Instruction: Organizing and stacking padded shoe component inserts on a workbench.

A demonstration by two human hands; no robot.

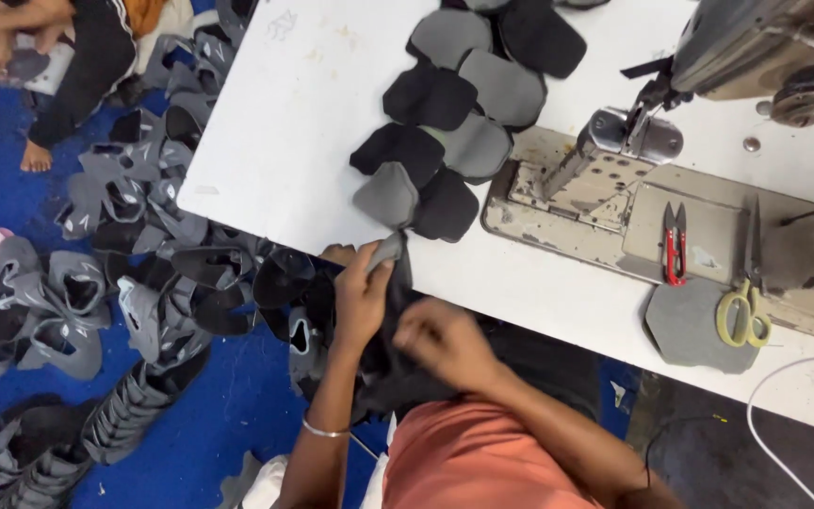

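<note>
My left hand [360, 297] grips a grey and black fabric piece [390, 253] at the near edge of the white table [284, 123]. That piece hangs from a chain of grey and black cut fabric pieces [445, 123] lying across the table toward the sewing machine [765, 47]. My right hand [445, 341] is blurred, just below the table edge, fingers curled on dark fabric [398, 382] in my lap.
Red thread snips [675, 243] and yellow-handled scissors [744, 311] lie on the machine bed, beside a grey pad [685, 325]. Many grey and black shoe uppers [77, 302] cover the blue floor at left. Another person [77, 57] sits at the top left.
</note>
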